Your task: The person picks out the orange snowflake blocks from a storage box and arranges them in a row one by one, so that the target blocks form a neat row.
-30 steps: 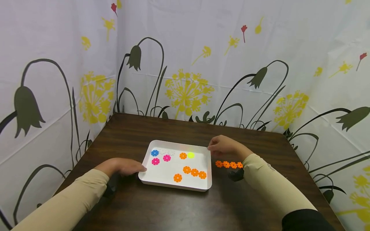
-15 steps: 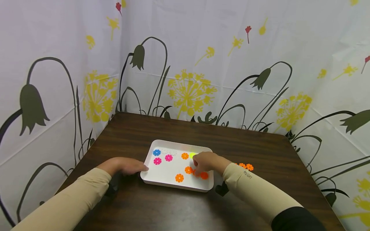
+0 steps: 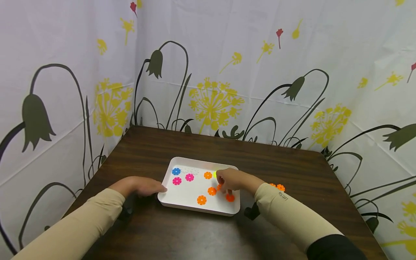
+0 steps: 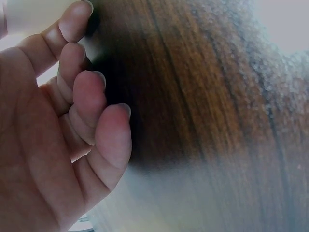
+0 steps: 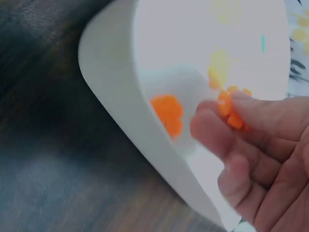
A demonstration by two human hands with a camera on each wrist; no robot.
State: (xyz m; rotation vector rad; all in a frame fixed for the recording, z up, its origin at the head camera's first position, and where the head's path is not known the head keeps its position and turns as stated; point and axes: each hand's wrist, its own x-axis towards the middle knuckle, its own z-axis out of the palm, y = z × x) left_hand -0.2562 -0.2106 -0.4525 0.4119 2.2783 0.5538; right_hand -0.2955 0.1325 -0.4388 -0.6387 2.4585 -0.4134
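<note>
A shallow white tray [image 3: 195,208] lies on the dark wooden table, with notched plastic discs in it. My left hand [image 3: 144,186] holds the tray's left edge, its thumb over the rim; the left wrist view shows its curled fingers [image 4: 113,137] low by the table. Over the tray's right part, my right hand [image 3: 234,179] pinches an orange notched disc [image 5: 231,106] between thumb and fingertips. Below that hand, another orange disc [image 5: 169,116] lies near the tray wall. An orange disc [image 3: 212,191] sits to its left. A yellow disc [image 3: 215,174] is partly hidden behind the right hand.
A blue disc [image 3: 176,171], pink discs [image 3: 189,177], pale clear discs [image 3: 190,171] and more orange discs [image 3: 201,200] lie in the tray. Right of it, orange discs [image 3: 280,187] on the table are partly covered by the right sleeve. A patterned curtain [image 3: 211,54] surrounds the table.
My right hand has moved left from the tray's right rim to over the orange discs inside, and now lifts one slightly. The left hand stays at the tray's edge.
</note>
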